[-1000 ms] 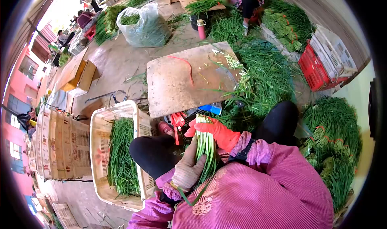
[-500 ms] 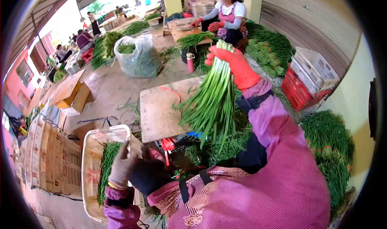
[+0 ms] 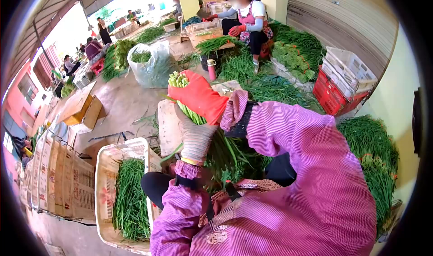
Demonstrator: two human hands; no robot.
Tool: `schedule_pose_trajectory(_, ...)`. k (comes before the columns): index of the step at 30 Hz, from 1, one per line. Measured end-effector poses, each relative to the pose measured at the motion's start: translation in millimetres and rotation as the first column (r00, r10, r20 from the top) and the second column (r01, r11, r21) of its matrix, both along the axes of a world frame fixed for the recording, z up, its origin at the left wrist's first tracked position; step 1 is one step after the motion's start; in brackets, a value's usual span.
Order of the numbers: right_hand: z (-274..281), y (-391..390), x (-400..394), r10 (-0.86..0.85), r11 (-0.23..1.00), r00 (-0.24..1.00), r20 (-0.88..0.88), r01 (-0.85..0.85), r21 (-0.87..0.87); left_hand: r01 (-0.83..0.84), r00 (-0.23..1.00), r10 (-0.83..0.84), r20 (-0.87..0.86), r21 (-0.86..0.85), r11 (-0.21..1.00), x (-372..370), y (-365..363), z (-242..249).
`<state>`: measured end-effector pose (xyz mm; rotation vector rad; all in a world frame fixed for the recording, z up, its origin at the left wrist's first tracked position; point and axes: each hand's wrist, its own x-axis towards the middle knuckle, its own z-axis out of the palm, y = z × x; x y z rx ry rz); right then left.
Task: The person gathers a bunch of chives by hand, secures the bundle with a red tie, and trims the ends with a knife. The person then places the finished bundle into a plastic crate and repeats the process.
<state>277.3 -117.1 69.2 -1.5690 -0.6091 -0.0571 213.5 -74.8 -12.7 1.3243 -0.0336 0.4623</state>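
Observation:
My right hand (image 3: 198, 98), in an orange-red rubber glove, is closed around a bunch of chives (image 3: 194, 115). The pale cut ends (image 3: 178, 79) stick out past the fingers, and the green leaves hang down toward my lap. Just below it, my left hand (image 3: 196, 136), in a grey knit glove, presses against the same bunch with its fingers curled behind the stalks, partly hidden. Both hands are over a wooden board (image 3: 168, 130), which they largely cover.
A white plastic crate (image 3: 101, 197) with loose chives (image 3: 131, 202) stands at my left. Tied chive bundles (image 3: 372, 166) lie along the right wall. Ahead are a clear bag (image 3: 151, 71), a pink bottle (image 3: 211, 70), stacked crates (image 3: 338, 93) and a seated co-worker (image 3: 248, 19).
My right hand has come left and down with the bunch, its cut ends now pointing up-left. My left hand has left the crate's side and moved up to the bunch.

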Motion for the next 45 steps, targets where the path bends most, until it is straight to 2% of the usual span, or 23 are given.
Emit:
schedule_pose_trajectory(1, -3, 6, -1, -0.014, 1.000, 0.996, -0.085, 0.013, -0.004, 0.011, 0.999, -0.014, -0.029, -0.088, 0.996, 1, 2, -7)
schedule_pose_trajectory(3, -27, 26, 13, 0.030, 1.000, 0.996, -0.087, -0.029, 0.008, -0.290, 0.957, 0.284, 0.060, 0.171, 0.942, 5, 13, -30)
schedule_pose_trajectory(5, -34, 36, 13, 0.118, 0.985, 0.992, 0.046, -0.112, -0.131, -0.363, 0.931, 0.354, 0.089, 0.133, 0.922, 11, 20, -42)
schedule_pose_trajectory(9, -48, 36, 21, 0.334, 0.915, 0.941, 0.049, -0.311, -0.258, -0.041, 0.996, 0.002, -0.089, -0.441, 0.897, -19, 27, -33)
schedule_pose_trajectory(10, -49, 16, 27, 0.473, 0.842, 0.749, 0.464, -0.230, -0.487, 0.041, 0.987, -0.118, -0.111, -0.530, 0.847, -31, 24, -19)
schedule_pose_trajectory(11, -49, -4, 33, 0.494, 0.855, 0.371, 0.786, -0.043, -0.517, 0.099, 0.975, -0.197, -0.106, -0.582, 0.807, -35, 26, -21)
schedule_pose_trajectory(13, -34, -26, 22, 0.548, 0.824, 0.352, 0.759, -0.067, -0.563, 0.187, 0.948, -0.309, -0.080, -0.644, 0.742, -37, 34, -36)
schedule_pose_trajectory(15, -56, -22, 39, 0.628, 0.749, 0.425, 0.652, -0.102, -0.655, 0.187, 0.923, -0.368, -0.116, -0.699, 0.690, -36, 43, -57)
schedule_pose_trajectory(16, -70, -19, 42, 0.704, 0.680, 0.626, 0.335, -0.459, -0.572, 0.206, 0.918, -0.383, -0.105, -0.699, 0.685, -35, 46, -65)
schedule_pose_trajectory(18, -98, -15, 25, 0.631, 0.713, 0.776, 0.021, -0.569, -0.409, 0.245, 0.902, -0.423, -0.082, -0.710, 0.660, -30, 57, -97)
schedule_pose_trajectory(20, -125, -15, -5, 0.392, 0.829, 0.906, 0.158, -0.274, -0.487, 0.190, 0.911, -0.401, -0.096, -0.765, 0.615, -27, 54, -103)
schedule_pose_trajectory(23, -144, -10, -14, 0.288, 0.806, 0.879, 0.380, -0.009, -0.591, 0.211, 0.892, -0.446, -0.077, -0.800, 0.561, -27, 56, -118)
schedule_pose_trajectory(25, -152, -12, -19, 0.250, 0.803, 0.908, 0.335, -0.001, -0.596, 0.206, 0.890, -0.448, -0.081, -0.807, 0.554, -26, 54, -121)
schedule_pose_trajectory(27, -164, -13, -16, 0.194, 0.761, 0.848, 0.494, 0.187, -0.621, 0.172, 0.904, -0.405, -0.140, -0.747, 0.642, -27, 53, -128)
schedule_pose_trajectory(31, -168, -7, -14, 0.165, 0.674, 0.877, 0.451, 0.233, -0.701, 0.159, 0.908, -0.409, -0.094, -0.825, 0.542, -21, 48, -121)
schedule_pose_trajectory(33, -170, -9, -13, 0.144, 0.691, 0.940, 0.308, 0.127, -0.711, 0.131, 0.934, -0.345, -0.095, -0.806, 0.577, -16, 50, -125)
schedule_pose_trajectory(35, -170, -20, -17, 0.301, 0.822, 0.926, -0.230, -0.374, -0.429, -0.017, 0.969, -0.167, -0.184, -0.720, 0.694, -14, 64, -136)
schedule_pose_trajectory(36, -187, -24, -24, 0.317, 0.856, 0.933, -0.171, -0.359, -0.372, 0.074, 0.969, -0.228, -0.096, -0.770, 0.634, -14, 78, -134)
schedule_pose_trajectory(38, -193, -43, -29, 0.450, 0.696, 0.814, -0.366, -0.577, -0.428, 0.024, 0.991, -0.114, -0.066, -0.761, 0.648, -5, 106, -140)
schedule_pose_trajectory(39, -168, -56, -30, 0.392, 0.483, 0.811, -0.435, -0.584, -0.653, 0.018, 0.998, -0.053, -0.026, -0.723, 0.690, -4, 119, -131)
schedule_pose_trajectory(41, -228, -89, -15, 0.631, 0.257, 0.647, -0.427, -0.694, -0.672, -0.030, 0.997, -0.028, -0.070, -0.707, 0.707, -8, 153, -122)
schedule_pose_trajectory(43, -194, -101, 10, 0.276, -0.207, 0.569, -0.775, -0.752, -0.626, -0.021, 1.000, 0.020, -0.010, -0.707, 0.707, -8, 182, -101)
schedule_pose_trajectory(45, -256, -127, 53, 0.577, 0.231, 0.807, -0.122, -0.305, -0.924, -0.089, 0.990, 0.139, 0.026, -0.653, 0.752, -4, 221, -97)
